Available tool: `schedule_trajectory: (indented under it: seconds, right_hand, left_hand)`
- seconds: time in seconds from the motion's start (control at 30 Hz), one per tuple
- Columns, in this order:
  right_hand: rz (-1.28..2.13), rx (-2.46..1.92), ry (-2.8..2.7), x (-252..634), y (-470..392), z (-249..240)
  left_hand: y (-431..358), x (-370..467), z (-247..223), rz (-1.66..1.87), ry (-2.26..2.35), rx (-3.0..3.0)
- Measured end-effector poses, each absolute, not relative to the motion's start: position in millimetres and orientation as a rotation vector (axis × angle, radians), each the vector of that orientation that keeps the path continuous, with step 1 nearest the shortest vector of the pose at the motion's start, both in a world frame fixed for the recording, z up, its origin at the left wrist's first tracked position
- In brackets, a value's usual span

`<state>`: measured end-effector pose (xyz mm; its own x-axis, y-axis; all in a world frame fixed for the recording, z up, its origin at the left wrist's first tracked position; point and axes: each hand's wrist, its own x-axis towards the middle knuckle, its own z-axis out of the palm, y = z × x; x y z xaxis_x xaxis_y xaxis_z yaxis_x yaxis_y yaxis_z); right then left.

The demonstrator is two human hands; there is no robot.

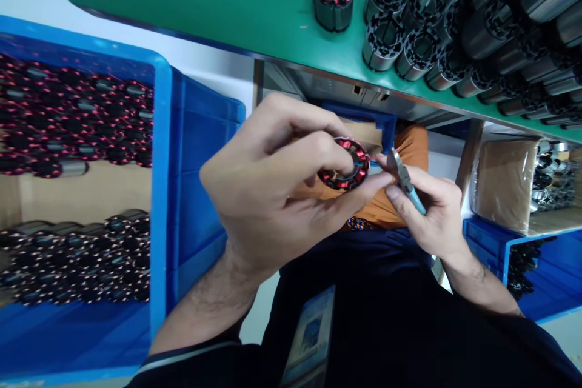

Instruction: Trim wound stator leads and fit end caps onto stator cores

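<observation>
The left hand [277, 182] holds a round, red-wired motor stator [358, 177] tight, and the right hand [430, 209] grips blue-handled cutting pliers [406, 180] just beside it

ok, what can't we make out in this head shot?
Wound core: head view, much of its body hidden by the left hand.
Pliers: head view, part of the handles hidden by the right hand; any wire at the tips too small to tell.
Flat card at the chest: head view, print too blurred to read.
Left blue bin: head view, cut off by the left edge.
</observation>
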<state>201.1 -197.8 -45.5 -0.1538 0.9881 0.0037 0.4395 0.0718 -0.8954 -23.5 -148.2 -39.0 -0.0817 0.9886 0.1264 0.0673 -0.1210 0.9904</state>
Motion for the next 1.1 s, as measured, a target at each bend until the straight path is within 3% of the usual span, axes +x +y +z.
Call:
schedule_trajectory:
  seconds: [0.1,0.5,1.1]
  right_hand:
    - [0.974,-1.486,-1.721,205.8,-194.6,-46.4]
    - [0.398,-1.437,-2.014,210.2,-196.0,-51.2]
    - [0.561,-1.39,-1.936,213.2,-193.5,-49.4]
  left_hand:
    - [-151.6,-24.7,-46.4,1.351,1.078,1.516]
    - [-150.7,-1.8,-59.8,1.212,0.668,0.805]
    - [-150.5,2.4,-70.4,1.217,0.705,0.943]
